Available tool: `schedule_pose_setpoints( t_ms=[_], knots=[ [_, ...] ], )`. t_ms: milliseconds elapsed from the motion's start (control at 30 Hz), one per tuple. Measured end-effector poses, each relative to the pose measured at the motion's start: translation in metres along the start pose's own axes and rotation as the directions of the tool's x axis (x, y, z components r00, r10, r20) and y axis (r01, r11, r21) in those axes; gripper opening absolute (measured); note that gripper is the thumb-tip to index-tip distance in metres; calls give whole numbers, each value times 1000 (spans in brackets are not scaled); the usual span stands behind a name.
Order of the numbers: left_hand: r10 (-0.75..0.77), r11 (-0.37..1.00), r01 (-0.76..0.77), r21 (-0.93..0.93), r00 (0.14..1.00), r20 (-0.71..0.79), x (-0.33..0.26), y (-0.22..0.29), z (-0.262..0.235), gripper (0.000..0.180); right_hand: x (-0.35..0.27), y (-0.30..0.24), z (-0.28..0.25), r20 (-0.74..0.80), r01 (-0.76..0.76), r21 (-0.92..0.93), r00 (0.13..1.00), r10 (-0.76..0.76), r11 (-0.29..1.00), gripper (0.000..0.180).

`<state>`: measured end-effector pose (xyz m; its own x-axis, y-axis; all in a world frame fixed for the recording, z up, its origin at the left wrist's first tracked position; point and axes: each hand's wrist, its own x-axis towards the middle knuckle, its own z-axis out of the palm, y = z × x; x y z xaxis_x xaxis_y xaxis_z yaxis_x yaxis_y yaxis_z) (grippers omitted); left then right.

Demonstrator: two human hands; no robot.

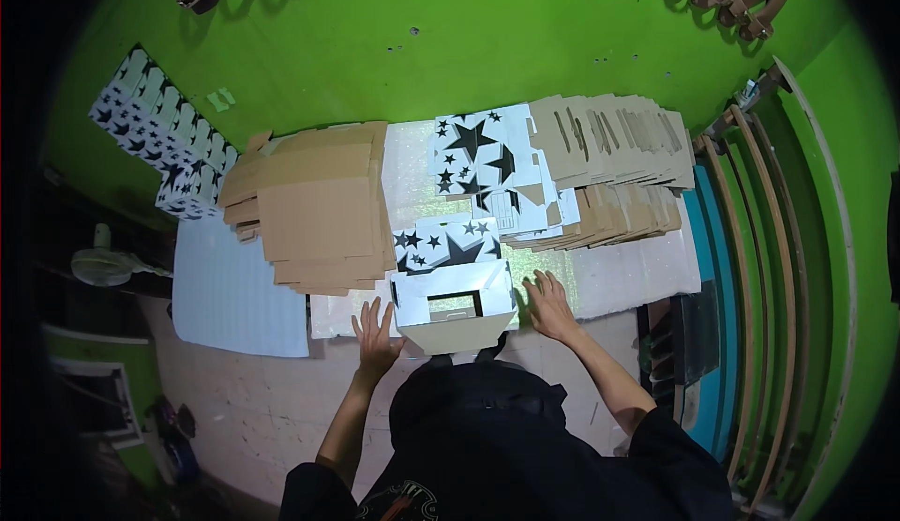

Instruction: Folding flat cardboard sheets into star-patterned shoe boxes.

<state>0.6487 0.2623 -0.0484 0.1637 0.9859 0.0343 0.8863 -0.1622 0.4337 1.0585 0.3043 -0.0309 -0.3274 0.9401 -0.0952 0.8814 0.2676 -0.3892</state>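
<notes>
A partly folded cardboard box stands at the table's front edge, right before me. Its inside is pale, and a star-printed flap in black and white rises at its far side. To the left of the box, my left hand is open with fingers spread, its thumb close to the box's corner. Over on the right, my right hand is open too, fingers apart and a small gap from the box wall. Neither hand holds anything.
Flat brown cardboard sheets are piled on the left of the table. Star-printed blanks lie behind the box, beside rows of brown blanks. Finished star-printed boxes are stacked far left. A wooden rack stands right, a fan left.
</notes>
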Motion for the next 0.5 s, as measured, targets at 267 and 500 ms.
schedule_pose_setpoints(
  t_ms=[267, 500],
  knots=[
    [81, 994, -85, -75, 995, -53, 11, -3, 3, 63, 0, -15, 9, -80, 70, 35, 995, -67, 997, 71],
    [-63, 972, 17, -235, 979, -192, 32, 17, 9, 52, 20, -24, 22, -148, -15, 128, 988, 34, 992, 53]
  ],
)
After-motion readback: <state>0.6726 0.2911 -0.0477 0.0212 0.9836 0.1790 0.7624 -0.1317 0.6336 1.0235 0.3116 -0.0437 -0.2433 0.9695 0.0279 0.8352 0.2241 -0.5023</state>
